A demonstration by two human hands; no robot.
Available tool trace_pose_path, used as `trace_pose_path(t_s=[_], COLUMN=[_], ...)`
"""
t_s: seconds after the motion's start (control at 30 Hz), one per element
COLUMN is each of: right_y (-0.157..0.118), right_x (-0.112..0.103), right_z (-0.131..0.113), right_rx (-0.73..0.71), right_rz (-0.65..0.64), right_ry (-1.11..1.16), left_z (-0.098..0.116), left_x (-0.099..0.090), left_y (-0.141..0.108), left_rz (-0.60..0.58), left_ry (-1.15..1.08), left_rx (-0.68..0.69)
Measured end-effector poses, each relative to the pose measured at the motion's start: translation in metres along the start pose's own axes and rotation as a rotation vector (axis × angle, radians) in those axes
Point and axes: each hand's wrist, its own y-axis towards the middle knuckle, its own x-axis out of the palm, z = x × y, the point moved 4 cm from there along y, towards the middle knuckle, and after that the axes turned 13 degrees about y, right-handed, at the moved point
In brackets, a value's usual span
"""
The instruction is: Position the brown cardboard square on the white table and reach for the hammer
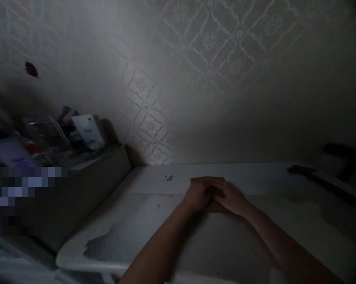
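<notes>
The scene is very dim. My left hand (pixel 198 196) and my right hand (pixel 231 198) meet at the middle of a white table (pixel 142 213), fingers together over a flat brown object (pixel 208 181), perhaps a card or a thin box. Both hands press on or grip it; the hands hide most of it, and only its far edge shows. Both forearms reach in from the bottom of the view.
A patterned wall stands right behind the table. To the left a dark unit (pixel 86 185) carries clear containers (pixel 44 134) and a white card (pixel 87 130). A dark long object (pixel 320 175) lies at the table's right edge. Small dark specks (pixel 169 178) lie beyond my hands.
</notes>
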Motion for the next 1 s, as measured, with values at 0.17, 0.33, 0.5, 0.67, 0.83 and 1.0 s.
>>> trace_pose_path(t_s=[0.17, 0.33, 0.5, 0.67, 0.83, 1.0], right_y=[0.000, -0.001, 0.000, 0.000, -0.002, -0.002], right_x=[0.001, 0.001, 0.002, 0.002, 0.002, 0.001], right_z=[0.002, 0.004, 0.005, 0.006, 0.007, 0.007], right_rx=[0.001, -0.010, 0.000, 0.003, 0.016, 0.024], right_rz=[0.012, 0.015, 0.029, 0.028, 0.026, 0.029], right_ry=[-0.013, -0.009, 0.003, -0.041, -0.053, -0.035], left_z=[-0.006, -0.010, -0.011, -0.038, -0.087, -0.113], left_x=[0.001, -0.001, -0.004, -0.015, -0.026, -0.027], left_y=[0.001, 0.000, 0.000, 0.000, -0.011, -0.022], left_rz=[0.015, 0.031, 0.050, 0.112, 0.131, 0.136], left_ry=[0.007, 0.008, 0.028, 0.118, 0.296, 0.333], left_rx=[0.000, -0.010, -0.060, -0.310, -0.663, -0.819])
